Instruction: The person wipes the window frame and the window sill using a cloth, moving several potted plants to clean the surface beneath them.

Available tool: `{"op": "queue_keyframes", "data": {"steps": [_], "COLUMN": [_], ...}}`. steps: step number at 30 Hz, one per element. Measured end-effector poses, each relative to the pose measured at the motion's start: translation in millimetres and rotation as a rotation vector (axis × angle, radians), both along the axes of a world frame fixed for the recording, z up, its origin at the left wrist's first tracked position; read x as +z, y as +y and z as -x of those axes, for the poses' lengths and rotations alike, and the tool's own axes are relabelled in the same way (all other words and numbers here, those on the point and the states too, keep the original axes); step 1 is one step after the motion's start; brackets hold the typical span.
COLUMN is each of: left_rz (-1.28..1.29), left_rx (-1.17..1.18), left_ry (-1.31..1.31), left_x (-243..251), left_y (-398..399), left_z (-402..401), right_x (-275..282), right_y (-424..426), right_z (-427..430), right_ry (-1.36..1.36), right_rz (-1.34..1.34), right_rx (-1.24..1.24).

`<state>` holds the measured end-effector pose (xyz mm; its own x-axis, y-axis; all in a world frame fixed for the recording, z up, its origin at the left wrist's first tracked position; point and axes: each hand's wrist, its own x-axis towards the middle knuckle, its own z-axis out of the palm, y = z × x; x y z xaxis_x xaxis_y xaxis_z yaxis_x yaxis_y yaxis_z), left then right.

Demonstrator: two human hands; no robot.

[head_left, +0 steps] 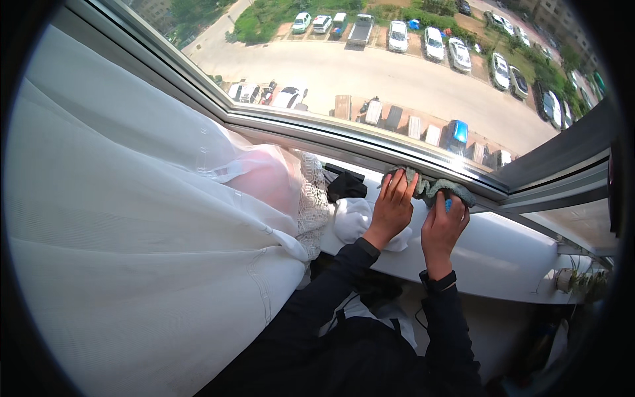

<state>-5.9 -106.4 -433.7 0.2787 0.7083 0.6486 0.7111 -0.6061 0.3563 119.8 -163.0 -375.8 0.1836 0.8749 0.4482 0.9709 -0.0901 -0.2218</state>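
Both hands are at the lower rail of the window frame (357, 134), on a crumpled grey-green cloth (430, 186). My left hand (395, 208) lies with its fingers stretched over the cloth's left end, pressing it to the frame. The right end is gripped between the fingers and thumb of my right hand (445, 226), where a small blue patch shows. Beneath the hands runs a white windowsill (496, 248). On the sill, left of my left hand, are a bunched white cloth (351, 218) and a black cloth item (347, 186).
A sheer white curtain (149, 213) covers the left side, with a pink rounded thing (265, 173) behind it and lace fabric (311, 203) at its edge. A potted plant (565, 279) stands at the sill's right end. Parked cars show far below through the glass.
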Motion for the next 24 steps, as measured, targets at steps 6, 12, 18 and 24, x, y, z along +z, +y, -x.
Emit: {"op": "queue_keyframes", "data": {"steps": [6, 12, 18, 24], "left_rz": [-0.001, -0.073, -0.060, -0.057], "left_rx": [0.027, 0.176, 0.322, 0.109], "left_ry": [0.121, 0.161, 0.237, 0.244], "left_x": [2.3, 4.6, 11.9, -0.4], "left_y": [-1.6, 28.2, 30.4, -3.0], "left_z": [13.7, 79.9, 103.1, 2.8], "right_x": [-3.9, -11.6, -12.0, -7.1], "right_y": [9.6, 48.0, 51.7, 9.7], "right_z": [19.9, 102.1, 123.1, 25.5], "right_ry": [-0.036, -0.008, 0.157, 0.192], "right_rz": [-0.062, -0.146, -0.118, -0.071], "right_rx": [0.034, 0.168, 0.254, 0.076]}}
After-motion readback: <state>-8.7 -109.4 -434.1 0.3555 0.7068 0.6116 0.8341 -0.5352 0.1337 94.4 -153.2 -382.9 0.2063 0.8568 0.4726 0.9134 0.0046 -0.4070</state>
